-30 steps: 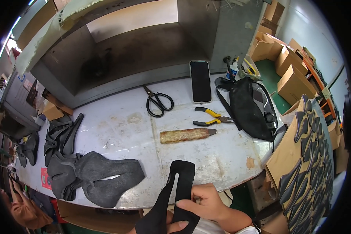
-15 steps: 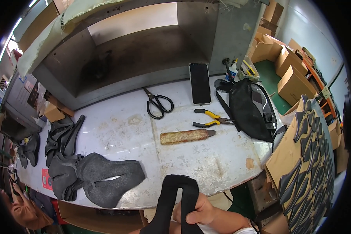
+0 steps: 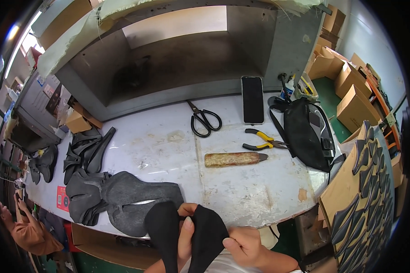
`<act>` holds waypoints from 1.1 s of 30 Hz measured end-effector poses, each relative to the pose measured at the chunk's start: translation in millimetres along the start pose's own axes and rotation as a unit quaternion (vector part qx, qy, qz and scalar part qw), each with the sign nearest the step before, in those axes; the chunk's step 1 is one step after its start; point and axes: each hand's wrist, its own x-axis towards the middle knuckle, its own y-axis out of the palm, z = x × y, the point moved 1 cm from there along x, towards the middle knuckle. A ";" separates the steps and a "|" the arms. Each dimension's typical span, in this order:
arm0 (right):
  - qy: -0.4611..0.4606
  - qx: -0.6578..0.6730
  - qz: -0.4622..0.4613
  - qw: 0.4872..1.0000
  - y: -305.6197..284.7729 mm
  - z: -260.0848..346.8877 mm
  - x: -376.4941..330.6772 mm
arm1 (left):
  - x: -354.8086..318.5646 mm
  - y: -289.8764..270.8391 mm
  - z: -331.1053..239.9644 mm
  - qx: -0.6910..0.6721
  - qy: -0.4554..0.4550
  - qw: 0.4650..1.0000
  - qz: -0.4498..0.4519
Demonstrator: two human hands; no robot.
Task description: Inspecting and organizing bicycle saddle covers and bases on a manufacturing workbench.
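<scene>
Black piece point(image 3: 187, 236) held at 6 o'clock, just below the table point(image 3: 168, 145) edge, forked into two lobes that spread like an inverted V. Left hand point(image 3: 186, 227) clamped on the middle, thumb pressed down the gap between the lobes, fingers curled behind at the top. Right hand point(image 3: 243, 245) closed on the right lobe's lower edge, thumb on top, pinching.

To do this well, by judgement: keep the left thumb in the fork as an anchor and draw the right lobe out with the right hand only, evenly, so the soft material opens without creasing. Keep both lobes level and facing up for checking the edges. Avoid dragging the piece over the table rim, where dust and stains show.

Grey pieces point(image 3: 123, 200) piled at 9 o'clock of the hands, touching the near table edge; darker pieces point(image 3: 84, 150) beyond them at 10 o'clock. At 12 o'clock, a tool point(image 3: 234, 159) with a brownish handle, lying crosswise; further up, scissors point(image 3: 205, 120), phone point(image 3: 252, 99) and, at 1 o'clock, pliers point(image 3: 262, 140) with yellow grips. Black bag point(image 3: 307, 132) at 2 o'clock. Board point(image 3: 364, 195) with dark shapes leaning at 3 o'clock. All well apart from the hands; nothing on the table touched.
</scene>
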 end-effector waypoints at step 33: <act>0.083 0.028 -0.174 0.981 17.6 -6.3 10.5 | -13.7 14.3 7.2 0.067 -0.075 0.995 -0.025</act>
